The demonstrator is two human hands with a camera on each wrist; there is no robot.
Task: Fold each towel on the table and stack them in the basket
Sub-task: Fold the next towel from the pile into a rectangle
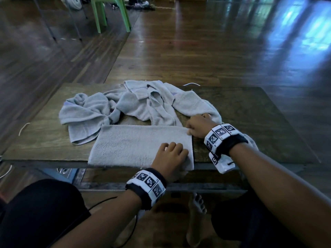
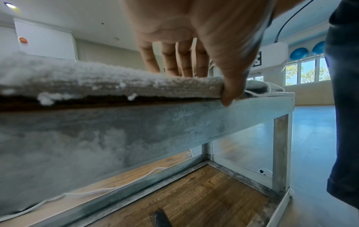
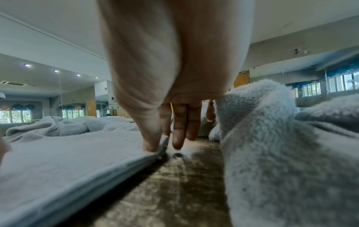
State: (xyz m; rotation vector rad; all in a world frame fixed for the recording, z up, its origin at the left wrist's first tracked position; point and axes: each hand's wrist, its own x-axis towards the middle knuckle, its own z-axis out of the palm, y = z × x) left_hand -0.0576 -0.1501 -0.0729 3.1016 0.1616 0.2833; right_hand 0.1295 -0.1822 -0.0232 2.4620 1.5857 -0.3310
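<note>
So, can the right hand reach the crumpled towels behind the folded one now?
Probably yes: the right hand pinches the folded towel at its far right corner, right beside the crumpled towels, with nothing between them; it must let go first.

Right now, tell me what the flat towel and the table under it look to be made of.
Folded towel: grey terry cloth, likely cotton; its looped, fuzzy pile shows in the left wrist view. Table: dark, worn wood-look top, grain streaks visible; the frame looks like dull grey metal.

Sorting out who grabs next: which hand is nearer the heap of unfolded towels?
Right. The right hand pinches the folded towel's far corner beside the heap; the left hand holds its near corner.
</note>
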